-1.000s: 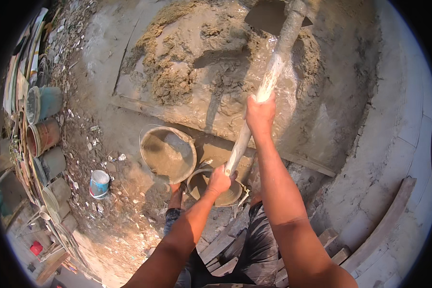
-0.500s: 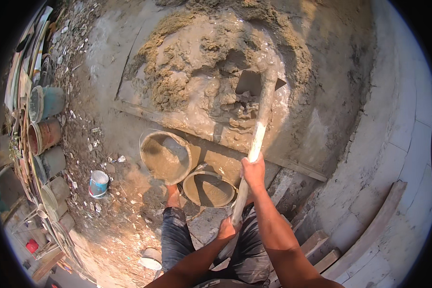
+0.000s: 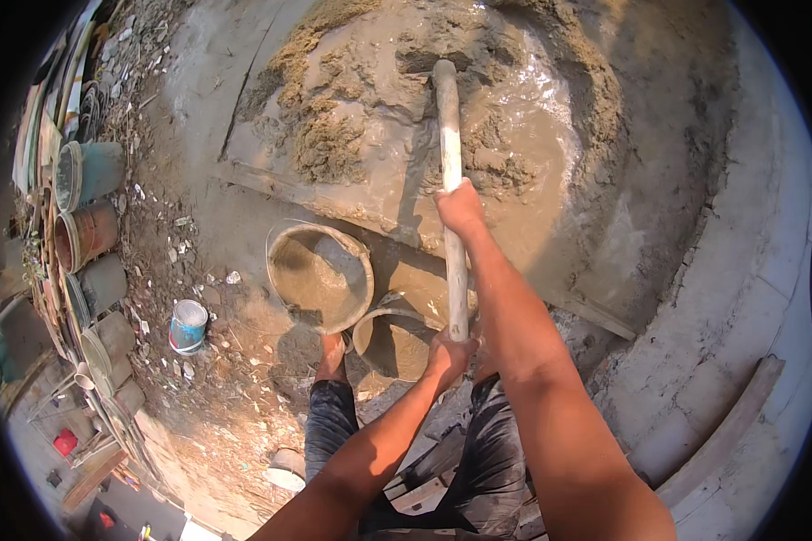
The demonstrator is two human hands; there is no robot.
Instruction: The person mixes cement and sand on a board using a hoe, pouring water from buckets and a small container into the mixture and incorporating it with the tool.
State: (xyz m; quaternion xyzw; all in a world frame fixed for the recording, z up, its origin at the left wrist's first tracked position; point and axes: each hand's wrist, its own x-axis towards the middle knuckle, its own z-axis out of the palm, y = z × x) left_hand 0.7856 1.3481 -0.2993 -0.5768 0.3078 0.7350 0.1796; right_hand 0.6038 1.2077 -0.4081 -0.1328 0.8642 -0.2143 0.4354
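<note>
**Mixing wet mortar w/ a long-handled tool**

Near to far: my left hand (image 3: 449, 350), lower centre of frame, has its fingers wrapped round the butt of the wooden handle (image 3: 451, 180). My right hand (image 3: 461, 206) sits higher up, centre frame, fingers closed tight on the shaft. The blade end is sunk in the wet mortar pile (image 3: 478, 135) at upper centre, so I can't see it.

Step in hand, as I judge it: working the mix, mid-stroke. Next move prob. needs a firm pull back thru heavy slurry w/o slopping it over the board edge.

Count: 2 round pans at my feet, larger pan (image 3: 320, 275) and smaller pan (image 3: 394, 341); 1 blue-and-white can (image 3: 188, 326) at left; 1 handle.
</note>
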